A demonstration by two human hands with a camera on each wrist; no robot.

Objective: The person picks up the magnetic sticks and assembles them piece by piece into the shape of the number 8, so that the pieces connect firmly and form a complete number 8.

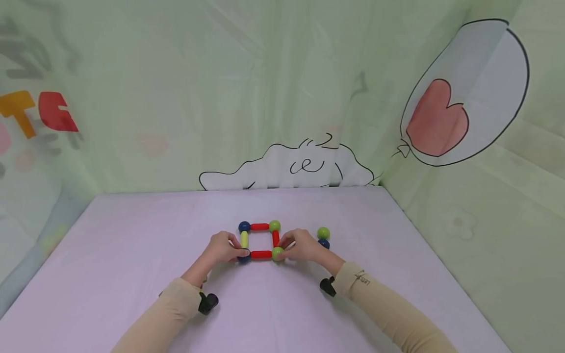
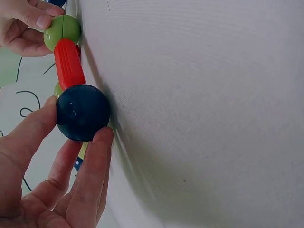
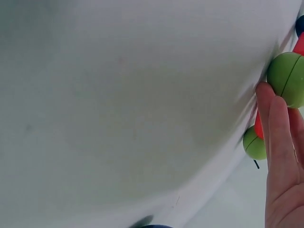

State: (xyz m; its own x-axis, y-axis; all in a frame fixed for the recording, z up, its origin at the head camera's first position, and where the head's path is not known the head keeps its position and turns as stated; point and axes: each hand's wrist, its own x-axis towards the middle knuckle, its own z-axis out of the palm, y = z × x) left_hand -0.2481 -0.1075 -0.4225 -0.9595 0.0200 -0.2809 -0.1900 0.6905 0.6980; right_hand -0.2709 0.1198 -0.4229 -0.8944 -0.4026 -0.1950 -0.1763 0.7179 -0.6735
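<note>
A square frame of rods and balls lies flat on the table. Its near side is a red rod [image 1: 261,254] between a dark blue ball [image 2: 83,113] and a green ball [image 1: 277,253]. On the left runs a yellow rod [image 1: 244,239], on the right a red rod [image 1: 275,238]. The far side has another red rod [image 1: 259,227], joining a blue ball [image 1: 244,226] and a green ball [image 1: 274,225]. My left hand [image 1: 223,247] pinches the near blue ball between thumb and fingers. With thumb and fingertips, my right hand [image 1: 301,245] holds the near green ball.
Right of the frame, beyond my right hand, a loose green ball [image 1: 323,233] and a dark blue ball [image 1: 324,243] sit close together. A pale cloth covers the table [image 1: 145,230]. Curtains with drawings [image 1: 176,98] hang at the back and sides.
</note>
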